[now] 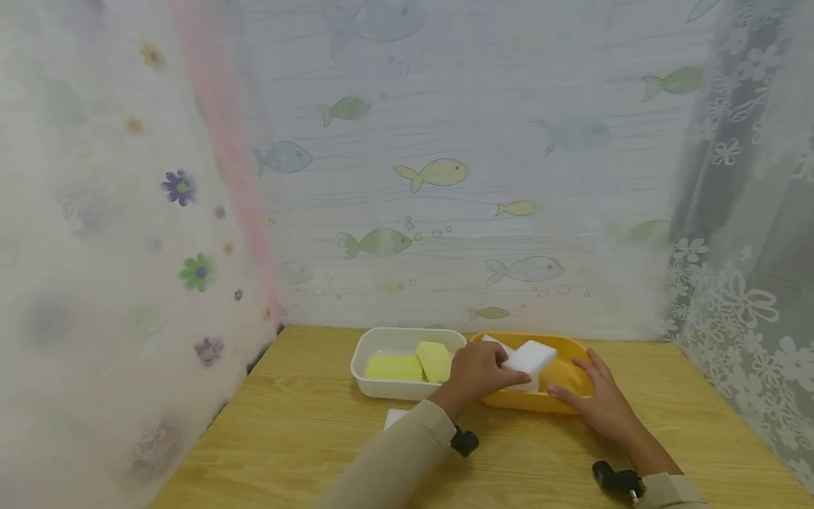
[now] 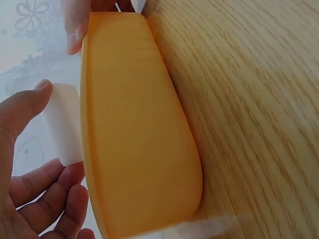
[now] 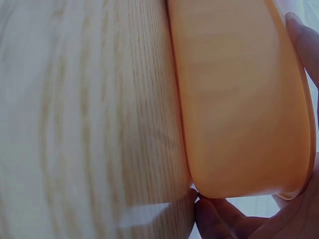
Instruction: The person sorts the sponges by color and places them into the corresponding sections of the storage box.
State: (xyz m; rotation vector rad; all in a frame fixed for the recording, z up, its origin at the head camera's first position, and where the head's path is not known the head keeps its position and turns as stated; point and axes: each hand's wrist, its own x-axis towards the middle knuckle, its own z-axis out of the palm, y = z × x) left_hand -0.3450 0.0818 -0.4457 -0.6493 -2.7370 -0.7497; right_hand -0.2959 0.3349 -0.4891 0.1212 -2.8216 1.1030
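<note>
My left hand (image 1: 480, 369) pinches a white foam sponge block (image 1: 535, 355) between thumb and fingers, over the left half of an orange plastic tub (image 1: 523, 401). In the left wrist view the white block (image 2: 66, 124) shows behind the rim, thumb at one end and fingertips at the other. More white foam (image 1: 494, 343) lies in the tub, partly behind the left hand. At the tub's right end, my right hand (image 1: 604, 406) holds it, thumb at the near rim. The right wrist view shows fingers (image 3: 212, 219) curled around the end wall of the tub (image 3: 239, 109).
Left of the tub stands a white tub (image 1: 388, 389) with a flat yellow sponge (image 1: 394, 367) and another yellow sponge (image 1: 435, 360) leaning. On the wooden table (image 1: 299, 417), a white piece (image 1: 394, 417) pokes out behind the left sleeve. A fish-print curtain (image 1: 445, 212) hangs behind.
</note>
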